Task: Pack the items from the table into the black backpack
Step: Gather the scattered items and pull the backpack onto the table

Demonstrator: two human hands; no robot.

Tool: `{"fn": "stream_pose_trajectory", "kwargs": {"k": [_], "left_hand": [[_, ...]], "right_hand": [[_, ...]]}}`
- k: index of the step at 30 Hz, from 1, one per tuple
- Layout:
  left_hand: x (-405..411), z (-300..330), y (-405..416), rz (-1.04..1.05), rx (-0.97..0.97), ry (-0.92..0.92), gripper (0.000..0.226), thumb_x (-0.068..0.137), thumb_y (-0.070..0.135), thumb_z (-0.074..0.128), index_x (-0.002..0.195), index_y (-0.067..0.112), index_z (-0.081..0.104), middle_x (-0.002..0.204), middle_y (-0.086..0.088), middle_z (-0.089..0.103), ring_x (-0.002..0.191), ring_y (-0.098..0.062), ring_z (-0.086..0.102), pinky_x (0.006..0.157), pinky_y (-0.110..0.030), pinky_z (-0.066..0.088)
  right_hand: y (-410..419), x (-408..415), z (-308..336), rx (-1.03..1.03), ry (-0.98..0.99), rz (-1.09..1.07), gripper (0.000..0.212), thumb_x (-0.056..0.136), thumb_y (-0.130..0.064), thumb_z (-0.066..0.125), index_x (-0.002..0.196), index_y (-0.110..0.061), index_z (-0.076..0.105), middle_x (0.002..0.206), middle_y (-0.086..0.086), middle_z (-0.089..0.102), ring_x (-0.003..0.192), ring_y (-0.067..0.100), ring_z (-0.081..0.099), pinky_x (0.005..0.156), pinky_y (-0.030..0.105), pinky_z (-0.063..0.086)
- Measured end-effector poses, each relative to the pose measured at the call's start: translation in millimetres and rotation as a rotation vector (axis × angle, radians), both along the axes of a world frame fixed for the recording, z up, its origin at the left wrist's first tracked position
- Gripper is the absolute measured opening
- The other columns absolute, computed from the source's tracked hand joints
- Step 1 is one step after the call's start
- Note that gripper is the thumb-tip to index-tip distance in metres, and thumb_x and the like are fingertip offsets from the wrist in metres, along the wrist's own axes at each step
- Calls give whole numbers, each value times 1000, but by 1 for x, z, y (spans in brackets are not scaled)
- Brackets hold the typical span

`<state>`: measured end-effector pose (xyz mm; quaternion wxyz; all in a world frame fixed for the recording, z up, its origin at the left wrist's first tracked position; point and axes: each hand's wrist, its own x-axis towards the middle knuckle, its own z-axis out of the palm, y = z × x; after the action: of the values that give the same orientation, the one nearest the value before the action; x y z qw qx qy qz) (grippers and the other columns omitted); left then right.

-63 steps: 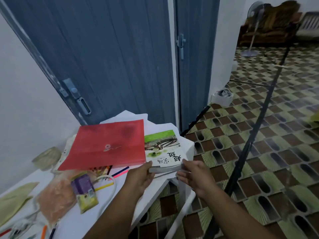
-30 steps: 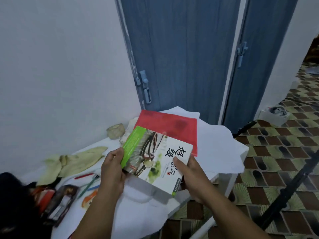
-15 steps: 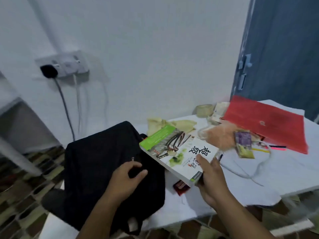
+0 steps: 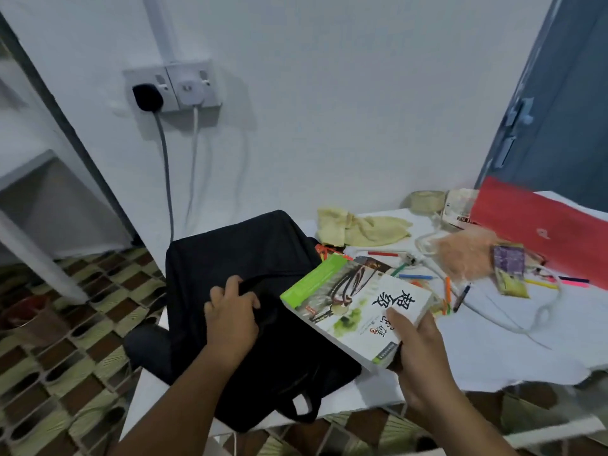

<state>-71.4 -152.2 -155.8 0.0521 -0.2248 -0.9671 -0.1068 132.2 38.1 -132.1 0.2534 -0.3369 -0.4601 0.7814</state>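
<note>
We face a plain white wall (image 4: 329, 93) lit evenly and softly. On it, to the left, sits a double socket (image 4: 174, 87) holding a black plug (image 4: 147, 97) and a white plug (image 4: 190, 90), their cables hanging down side by side. At the far right we see a blue-grey door (image 4: 566, 103) with a metal latch. The floor (image 4: 65, 373) is tiled in brown and green patterns. A white frame (image 4: 42, 199) leans across the left edge.

Black backpack (image 4: 250, 258) flat on white table (image 4: 493, 340); green-spined book (image 4: 355, 304) tilted above it.
</note>
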Motion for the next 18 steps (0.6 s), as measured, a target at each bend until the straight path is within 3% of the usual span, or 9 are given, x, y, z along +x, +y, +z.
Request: {"fn": "stream_pose_trajectory", "kwargs": {"k": [1,3,5,7,10,13,16,18], "left_hand": [[-2,-3,3,34,-72,-131,34,93,24,57,127,24,58,155,0,26,126,-32,34,101,-45,38],[-1,-7,8,82,-173,-393,68,95,55,50,147,15,34,166,0,2,141,-34,23,110,-49,33],[1,-10,11,47,-247,-467,116,73,82,59,155,11,18,167,-1,-14,146,-36,15,111,-50,31],[2,-10,11,-5,-340,-403,132,61,77,75,155,8,14,166,-7,-13,143,-38,20,110,-49,35],[-10,-6,13,-85,-340,-314,103,69,61,82,145,8,36,162,-15,16,132,-38,42,104,-44,43],[-35,9,2,-231,-291,-368,67,74,59,77,123,17,60,133,-8,57,116,-27,59,94,-34,48],[-57,27,-18,-266,-20,-526,43,79,47,80,113,24,70,111,3,71,104,-15,65,89,-29,50],[-65,35,-23,-269,96,-516,29,82,37,80,105,20,72,102,3,72,97,-14,67,82,-26,50]], "right_hand": [[-1,-1,1,31,-10,4,34,100,-14,58,130,-29,53,114,2,73,97,24,73,76,44,58],[-6,-3,2,88,-31,22,34,99,-14,59,130,-28,54,113,-1,73,95,19,74,75,41,58],[-9,-5,4,116,-42,34,34,99,-14,60,129,-28,54,111,-3,74,93,16,74,75,39,58],[-12,-6,5,123,-53,43,32,99,-13,59,127,-28,55,109,-4,74,90,15,74,74,38,58],[-12,-4,8,142,-84,21,28,98,-13,60,119,-31,59,106,-4,76,88,19,75,78,47,59],[-9,-2,14,150,-107,23,27,97,-11,61,114,-32,62,102,-1,77,87,26,75,83,53,59],[-13,-3,22,128,-109,65,24,97,-10,60,114,-27,63,98,2,78,83,28,76,75,48,60],[-21,-8,26,118,-124,99,23,98,-12,60,114,-27,62,99,4,78,82,30,76,74,48,60]]}}
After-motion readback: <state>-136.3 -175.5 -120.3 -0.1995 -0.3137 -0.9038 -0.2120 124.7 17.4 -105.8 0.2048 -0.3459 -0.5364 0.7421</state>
